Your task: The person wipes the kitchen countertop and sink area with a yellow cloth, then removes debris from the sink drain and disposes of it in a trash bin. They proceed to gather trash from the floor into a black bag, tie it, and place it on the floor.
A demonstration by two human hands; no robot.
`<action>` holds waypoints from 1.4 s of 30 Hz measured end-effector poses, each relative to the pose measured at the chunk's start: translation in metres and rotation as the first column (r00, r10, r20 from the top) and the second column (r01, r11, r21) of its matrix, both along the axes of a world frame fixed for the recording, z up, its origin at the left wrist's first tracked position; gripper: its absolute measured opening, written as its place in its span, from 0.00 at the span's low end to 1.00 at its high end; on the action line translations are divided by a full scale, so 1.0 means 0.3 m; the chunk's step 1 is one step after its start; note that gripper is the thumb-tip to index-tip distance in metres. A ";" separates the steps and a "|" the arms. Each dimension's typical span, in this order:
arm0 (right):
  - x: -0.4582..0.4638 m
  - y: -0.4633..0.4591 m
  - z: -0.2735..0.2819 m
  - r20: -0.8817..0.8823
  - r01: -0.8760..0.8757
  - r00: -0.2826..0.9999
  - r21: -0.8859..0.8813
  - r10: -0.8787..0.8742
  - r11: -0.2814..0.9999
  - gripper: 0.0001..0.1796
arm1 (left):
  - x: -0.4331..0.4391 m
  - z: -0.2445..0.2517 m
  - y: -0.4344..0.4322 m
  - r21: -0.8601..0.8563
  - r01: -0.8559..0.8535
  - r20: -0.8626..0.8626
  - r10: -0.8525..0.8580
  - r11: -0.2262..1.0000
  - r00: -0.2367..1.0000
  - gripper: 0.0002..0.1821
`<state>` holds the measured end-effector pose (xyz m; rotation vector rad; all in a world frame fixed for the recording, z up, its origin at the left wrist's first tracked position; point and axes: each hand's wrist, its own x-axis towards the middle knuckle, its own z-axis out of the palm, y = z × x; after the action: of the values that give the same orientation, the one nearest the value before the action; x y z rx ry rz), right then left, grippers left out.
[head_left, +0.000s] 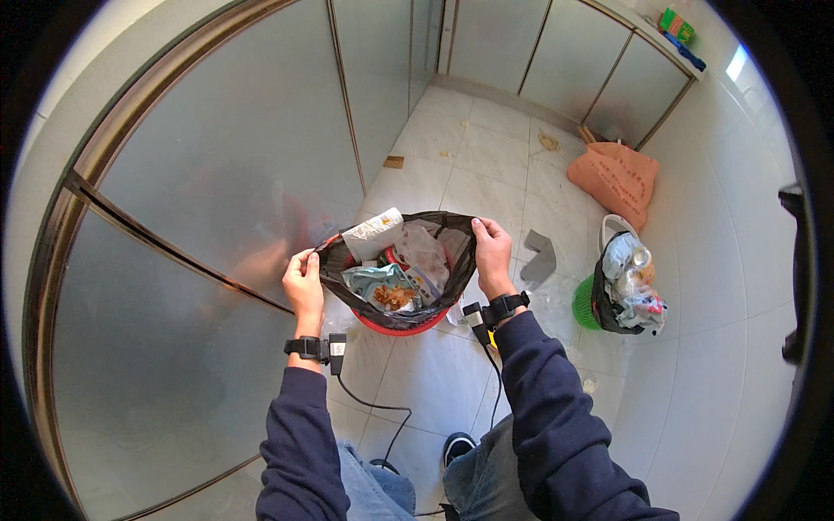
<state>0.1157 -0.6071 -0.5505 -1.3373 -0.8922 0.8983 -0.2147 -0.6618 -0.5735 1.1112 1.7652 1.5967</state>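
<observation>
A black plastic bin liner (461, 277) lines a red bin (401, 330), whose front rim shows below it. My left hand (303, 284) pinches the liner's edge on the left, and my right hand (493, 255) pinches it on the right, so its mouth is spread wide. Inside lie a crumpled clear plastic bag (422, 249), a pale blue wrapper (365, 280) with orange-brown food scraps (394, 297) on it, and a white packet (374, 233) leaning at the back left edge.
On the right stands a green mesh basket (585, 305) with a black liner, heaped with rubbish. Behind it an orange bag (616, 179) rests against the wall. Grey cardboard (539, 260) lies on the tiles. Frosted cabinet panels (215, 176) rise close on the left. Cables hang from both wrists.
</observation>
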 end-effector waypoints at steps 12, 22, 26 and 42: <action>0.028 -0.009 0.025 0.445 -0.039 0.885 -0.221 0.137 0.974 0.20 | -0.012 0.086 -0.043 -0.358 0.038 -0.345 -0.170 0.933 0.923 0.15; -0.006 -0.002 0.101 0.269 -0.159 0.943 -0.149 0.194 0.976 0.09 | 0.031 0.201 -0.062 -0.263 0.060 -0.267 -0.133 0.963 0.954 0.09; -0.013 0.001 0.129 0.239 -0.165 0.953 -0.107 0.187 0.980 0.08 | 0.021 0.238 -0.074 -0.236 0.048 -0.280 -0.115 0.971 0.953 0.10; 0.024 -0.002 0.122 0.328 -0.149 0.922 -0.190 0.206 0.970 0.22 | 0.047 0.269 -0.073 -0.324 0.051 -0.463 -0.205 0.945 0.862 0.16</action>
<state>0.1228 -0.6078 -0.5140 -1.6055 -1.2506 0.9037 -0.2006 -0.6838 -0.4929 1.5378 2.1081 0.9617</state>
